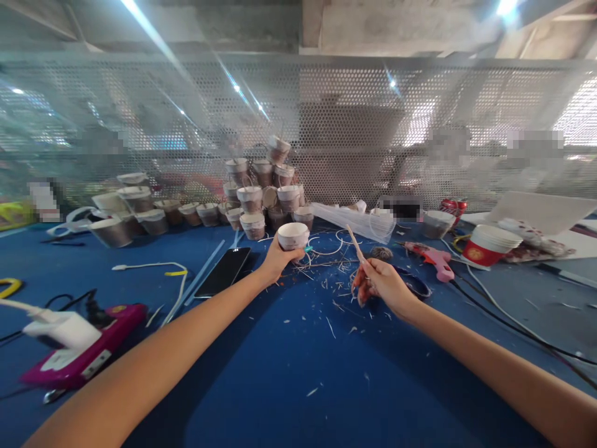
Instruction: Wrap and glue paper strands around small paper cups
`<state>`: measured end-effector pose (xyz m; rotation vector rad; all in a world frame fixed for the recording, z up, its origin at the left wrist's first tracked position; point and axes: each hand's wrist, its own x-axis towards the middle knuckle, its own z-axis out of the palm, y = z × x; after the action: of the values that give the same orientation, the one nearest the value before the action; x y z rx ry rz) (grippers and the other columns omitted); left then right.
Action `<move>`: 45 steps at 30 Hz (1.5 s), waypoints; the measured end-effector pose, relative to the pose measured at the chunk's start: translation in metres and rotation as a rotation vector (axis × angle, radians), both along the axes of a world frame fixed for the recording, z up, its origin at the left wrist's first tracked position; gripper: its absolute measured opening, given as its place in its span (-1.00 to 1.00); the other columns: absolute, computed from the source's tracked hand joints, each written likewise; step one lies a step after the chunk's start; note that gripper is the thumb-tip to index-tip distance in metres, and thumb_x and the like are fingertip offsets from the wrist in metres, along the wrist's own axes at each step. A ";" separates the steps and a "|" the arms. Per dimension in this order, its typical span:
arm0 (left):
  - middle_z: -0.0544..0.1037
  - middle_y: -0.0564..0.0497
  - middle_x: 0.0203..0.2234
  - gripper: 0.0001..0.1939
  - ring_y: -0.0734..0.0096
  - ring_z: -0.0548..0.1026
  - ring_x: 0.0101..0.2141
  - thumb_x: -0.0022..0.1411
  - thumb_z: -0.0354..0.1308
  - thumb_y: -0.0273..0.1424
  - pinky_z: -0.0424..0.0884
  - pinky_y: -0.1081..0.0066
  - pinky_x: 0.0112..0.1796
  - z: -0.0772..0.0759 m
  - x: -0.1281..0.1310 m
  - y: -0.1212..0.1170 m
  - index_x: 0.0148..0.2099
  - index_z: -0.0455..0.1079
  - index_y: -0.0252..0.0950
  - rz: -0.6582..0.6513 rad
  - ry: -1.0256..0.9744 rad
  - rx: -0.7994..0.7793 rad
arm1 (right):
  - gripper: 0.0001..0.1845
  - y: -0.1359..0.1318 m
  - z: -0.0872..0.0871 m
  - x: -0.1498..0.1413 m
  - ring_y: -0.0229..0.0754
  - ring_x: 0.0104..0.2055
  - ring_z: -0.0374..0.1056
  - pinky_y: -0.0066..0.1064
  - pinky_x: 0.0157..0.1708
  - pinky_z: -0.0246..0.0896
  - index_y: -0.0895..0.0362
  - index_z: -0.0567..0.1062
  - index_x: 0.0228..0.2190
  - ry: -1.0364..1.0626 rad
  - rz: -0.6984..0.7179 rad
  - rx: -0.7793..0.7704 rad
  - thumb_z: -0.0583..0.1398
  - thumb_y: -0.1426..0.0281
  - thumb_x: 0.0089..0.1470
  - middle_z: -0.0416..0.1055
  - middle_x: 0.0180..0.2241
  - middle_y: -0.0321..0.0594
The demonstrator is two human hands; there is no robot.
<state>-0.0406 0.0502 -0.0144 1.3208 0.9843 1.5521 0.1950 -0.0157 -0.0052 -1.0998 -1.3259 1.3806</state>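
My left hand (278, 260) is wrapped round a small cup (293, 236) with a white upper part, holding it upright over the blue table (298, 386). My right hand (385, 280) pinches a thin pale strip (355, 242) that points up and to the left; its exact kind I cannot make out. Behind the cup rises a pile of similar small cups (250, 199), several with loop handles. White cord and loose fibre scraps (336, 267) lie between and beyond my hands. The strip and the cup are apart.
A pink glue gun (431, 258) and stacked red-and-white paper cups (489, 246) stand at right. To the left are a black phone (224, 272), a white cable (180, 289) and a magenta power strip (88, 354). A perforated metal screen (345, 137) closes off the back.
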 end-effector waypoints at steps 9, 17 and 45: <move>0.49 -0.02 -0.25 -0.47 0.31 0.43 -0.23 -0.18 0.33 -0.38 0.32 0.25 -0.13 -0.001 -0.002 -0.001 -0.09 0.29 -0.26 -0.041 -0.033 0.028 | -0.70 -0.002 -0.005 -0.005 -0.32 -0.73 0.27 -0.47 -0.74 0.23 0.12 0.19 -0.51 -0.011 0.028 -0.002 0.09 0.16 0.02 0.35 -0.66 -0.35; 0.42 -0.04 -0.12 -0.24 0.26 0.35 -0.08 -0.33 0.37 -0.49 0.27 0.26 -0.05 -0.002 -0.004 0.000 -0.01 0.20 -0.26 0.005 0.189 0.117 | -0.67 -0.005 -0.001 -0.007 -0.39 -0.81 0.14 -0.55 -0.84 0.03 0.12 0.21 -0.52 -0.061 0.000 0.005 0.10 0.13 0.00 0.31 -0.70 -0.40; 0.52 -0.09 -0.20 -0.39 0.19 0.45 -0.15 -0.26 0.34 -0.49 0.25 0.18 -0.05 0.010 0.004 -0.015 -0.06 0.33 -0.34 -0.395 -0.090 -0.062 | -0.58 0.010 0.022 -0.022 -0.13 0.00 0.23 -0.25 -0.06 0.16 0.11 0.33 -0.16 -0.217 0.026 0.516 0.16 0.16 -0.04 0.31 -0.04 -0.09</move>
<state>-0.0361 0.0356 -0.0045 1.2983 0.6607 1.2566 0.1727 -0.0057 0.0166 -0.8922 -1.7350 0.8732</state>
